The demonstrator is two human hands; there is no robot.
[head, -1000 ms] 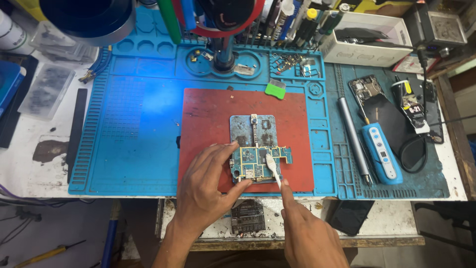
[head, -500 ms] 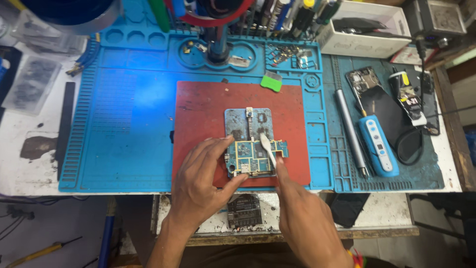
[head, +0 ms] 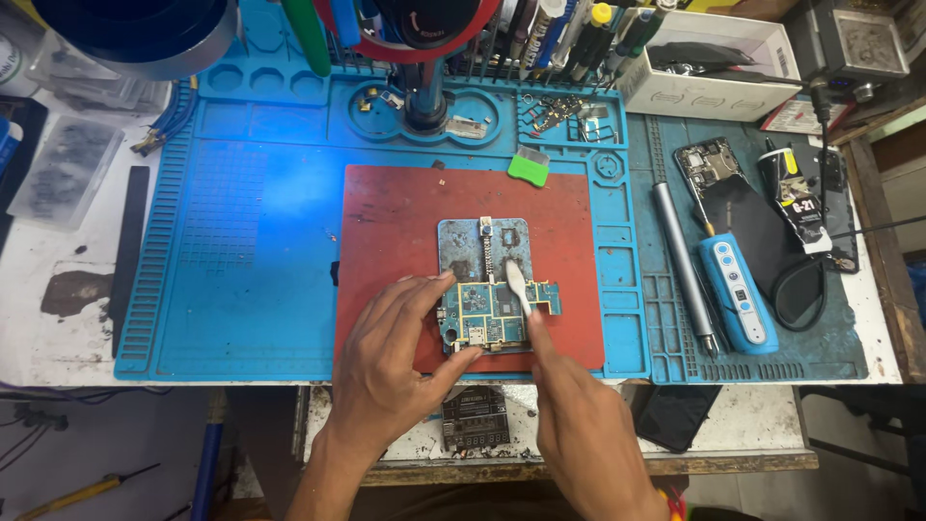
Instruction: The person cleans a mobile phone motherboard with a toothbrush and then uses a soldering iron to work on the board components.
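Green circuit board (head: 492, 316) under white spatula (head: 517, 284)

Blue silicone work mat (head: 251, 280) covering the bench, green plastic pick (head: 528, 170) lying above the red pad (head: 405, 232), grey pen-shaped tool (head: 682, 265) resting beside a blue handheld device (head: 738, 294), white box (head: 709, 92) sitting at the back

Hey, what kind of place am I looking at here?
Most likely an electronics repair bench. A blue silicone work mat covers the table, the left hand steadies a small circuit board, and screwdrivers stand in a rack behind.
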